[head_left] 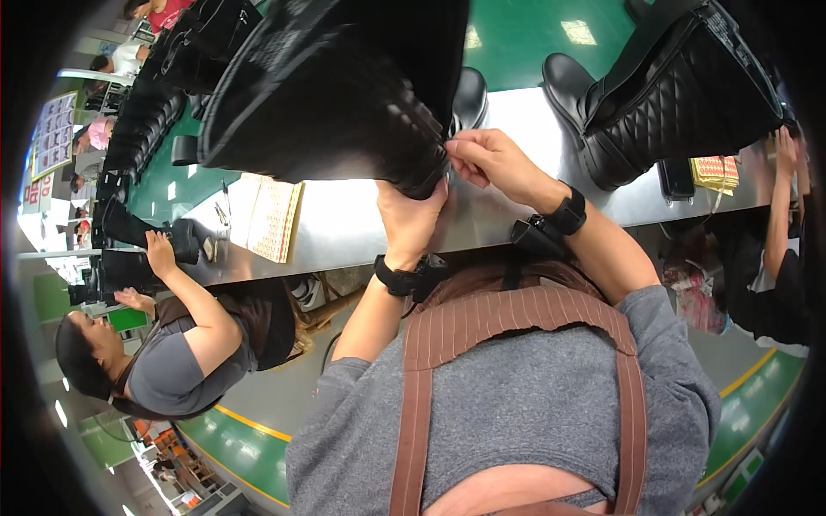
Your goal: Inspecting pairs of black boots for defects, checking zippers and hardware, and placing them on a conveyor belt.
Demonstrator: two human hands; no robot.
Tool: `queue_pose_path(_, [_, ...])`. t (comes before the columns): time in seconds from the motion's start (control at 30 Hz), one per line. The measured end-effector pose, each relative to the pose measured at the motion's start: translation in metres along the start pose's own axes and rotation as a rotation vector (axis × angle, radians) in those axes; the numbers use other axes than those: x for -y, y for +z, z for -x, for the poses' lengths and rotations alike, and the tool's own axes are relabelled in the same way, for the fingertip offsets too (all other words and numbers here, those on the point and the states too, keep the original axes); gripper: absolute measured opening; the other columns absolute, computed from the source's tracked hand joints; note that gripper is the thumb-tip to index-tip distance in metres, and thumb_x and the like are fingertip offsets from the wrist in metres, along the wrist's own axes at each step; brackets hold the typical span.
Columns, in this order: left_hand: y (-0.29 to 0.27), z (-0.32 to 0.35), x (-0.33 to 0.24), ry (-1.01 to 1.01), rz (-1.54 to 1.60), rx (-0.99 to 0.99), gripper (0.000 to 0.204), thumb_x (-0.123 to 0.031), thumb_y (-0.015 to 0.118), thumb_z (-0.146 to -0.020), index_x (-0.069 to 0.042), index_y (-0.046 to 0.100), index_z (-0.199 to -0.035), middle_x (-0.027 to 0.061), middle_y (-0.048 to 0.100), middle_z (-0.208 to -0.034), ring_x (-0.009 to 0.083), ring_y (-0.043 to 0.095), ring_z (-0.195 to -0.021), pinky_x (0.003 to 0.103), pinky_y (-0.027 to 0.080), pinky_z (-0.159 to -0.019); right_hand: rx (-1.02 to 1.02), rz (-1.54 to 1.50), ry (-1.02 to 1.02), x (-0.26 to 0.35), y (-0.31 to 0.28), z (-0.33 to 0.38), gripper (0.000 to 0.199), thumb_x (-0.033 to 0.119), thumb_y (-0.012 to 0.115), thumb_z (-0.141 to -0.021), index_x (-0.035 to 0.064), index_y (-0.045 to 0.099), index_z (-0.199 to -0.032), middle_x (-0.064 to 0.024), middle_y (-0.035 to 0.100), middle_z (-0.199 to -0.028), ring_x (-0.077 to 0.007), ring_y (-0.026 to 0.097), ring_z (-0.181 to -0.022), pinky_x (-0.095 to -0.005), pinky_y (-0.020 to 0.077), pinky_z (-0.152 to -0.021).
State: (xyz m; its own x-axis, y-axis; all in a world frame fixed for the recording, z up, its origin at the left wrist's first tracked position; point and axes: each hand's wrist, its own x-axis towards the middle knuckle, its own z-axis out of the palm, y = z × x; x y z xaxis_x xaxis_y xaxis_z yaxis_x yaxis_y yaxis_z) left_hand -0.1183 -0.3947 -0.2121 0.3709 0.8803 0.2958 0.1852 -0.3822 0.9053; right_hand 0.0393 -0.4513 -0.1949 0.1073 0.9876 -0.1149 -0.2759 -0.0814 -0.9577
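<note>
A tall black boot is tilted in front of me over the metal table, its wide shaft toward the left and slightly blurred. My left hand grips it from below, thumb and fingers around its narrower part. With thumb and forefinger pinched together, my right hand touches the boot's right side, by a row of small shiny details. What sits in that pinch is too small to name. Behind it shows the rounded toe of another black shoe or boot.
A quilted black boot stands at right beside a stack of yellow printed papers. More printed sheets lie at left on the metal table. A co-worker handles a boot at left; another person's arm reaches in at right.
</note>
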Motion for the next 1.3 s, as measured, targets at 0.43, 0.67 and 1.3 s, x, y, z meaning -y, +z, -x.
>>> queue_pose_path(0.43, [0.0,0.004,-0.005,-0.068,-0.059,0.005,0.075,-0.012,0.082,-0.067,0.002,0.037,-0.125,0.0119,0.058,-0.112,0.0202,0.058,-0.103,0.033,0.046,-0.09,0.079,-0.085,-0.322,0.091,0.037,0.008,0.035,0.026,0.049,-0.099,0.0026,0.059,-0.076,-0.0007,0.059,-0.066,-0.0067,0.055,-0.052,-0.0192,0.0427,-0.049])
queue_pose_path(0.67, [0.005,0.012,0.013,-0.057,0.08,0.083,0.051,-0.009,0.078,-0.071,0.003,0.053,-0.114,0.0139,0.065,-0.103,0.0218,0.064,-0.092,0.032,0.05,-0.082,0.147,-0.063,-0.4,0.165,0.05,0.036,0.035,0.027,0.048,-0.099,0.003,0.06,-0.075,-0.0026,0.06,-0.066,-0.0074,0.056,-0.052,-0.0197,0.0447,-0.049])
queue_pose_path(1.3, [0.086,-0.005,-0.053,0.389,0.042,0.487,0.031,-0.007,0.069,-0.081,-0.001,0.057,-0.108,0.0067,0.061,-0.081,0.0144,0.057,-0.075,0.028,0.045,-0.065,-1.038,0.868,-0.505,-0.004,-0.103,0.124,0.074,0.021,0.085,-0.067,-0.0016,0.046,-0.126,-0.0145,0.059,-0.111,-0.0224,0.059,-0.101,-0.0331,0.0466,-0.088])
